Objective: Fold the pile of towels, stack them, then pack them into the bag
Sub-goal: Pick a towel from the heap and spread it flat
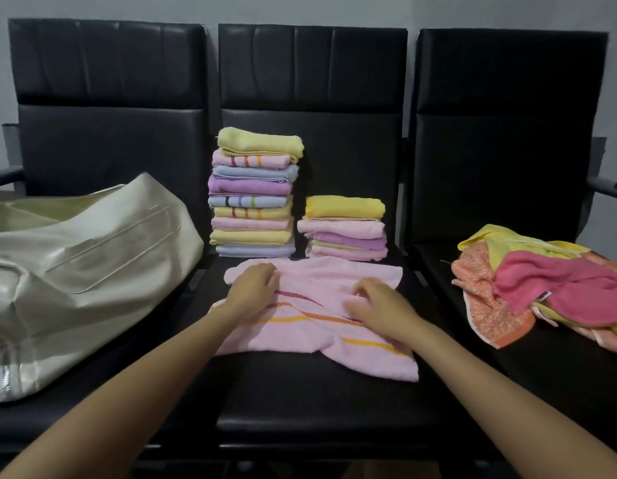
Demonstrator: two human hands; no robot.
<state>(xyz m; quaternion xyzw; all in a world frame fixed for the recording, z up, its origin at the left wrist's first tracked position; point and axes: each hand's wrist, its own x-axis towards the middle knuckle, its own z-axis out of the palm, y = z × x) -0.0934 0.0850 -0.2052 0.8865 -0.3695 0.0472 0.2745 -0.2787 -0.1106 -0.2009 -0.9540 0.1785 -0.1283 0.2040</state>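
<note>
A pink towel (300, 335) with red and orange stripes lies rumpled on the middle black seat (300, 402). My left hand (253, 283) rests on its far left part, fingers bent onto the cloth. My right hand (376, 304) lies on its middle, fingers loosely curled and blurred. Behind the towel stand a tall stack of folded towels (253, 193) and a shorter stack (345, 228). A loose pile of unfolded towels (542, 288), pink, orange and yellow, lies on the right seat. A cream bag (75, 271) sits on the left seat.
Three black chairs stand in a row against a grey wall, with armrests (607, 186) at both ends. The bag's zipper edge (8, 378) shows at lower left. Bare seat shows in front of the pink towel.
</note>
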